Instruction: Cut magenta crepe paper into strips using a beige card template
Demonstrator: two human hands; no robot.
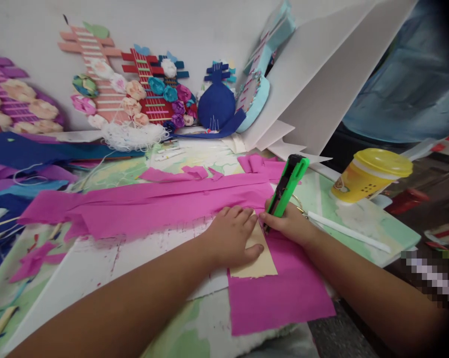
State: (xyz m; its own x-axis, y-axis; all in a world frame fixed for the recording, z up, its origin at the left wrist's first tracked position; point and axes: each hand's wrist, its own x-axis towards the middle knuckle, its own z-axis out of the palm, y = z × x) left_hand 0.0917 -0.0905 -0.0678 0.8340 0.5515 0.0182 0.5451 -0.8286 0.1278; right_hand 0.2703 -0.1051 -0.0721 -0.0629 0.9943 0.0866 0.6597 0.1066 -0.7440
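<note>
My left hand (233,238) lies flat with fingers stretched, pressing a pale yellow card piece (259,263) onto magenta crepe paper (280,308). My right hand (289,223) grips a green and black utility knife (287,191), its tip pointing down at the card's right edge. I cannot make out the blade itself. Beneath the card and the crepe paper is a white board (134,271) marked with dark scratches and magenta specks. A longer magenta crepe strip (134,204) stretches across the board's far side.
Decorated paper instruments (217,107) lean on the wall, with a heap of white string (134,135) before them. A yellow lidded cup (371,174) stands at the right, near a white stick (349,231). White boards (314,74) lean behind. Blue scraps (0,199) lie left.
</note>
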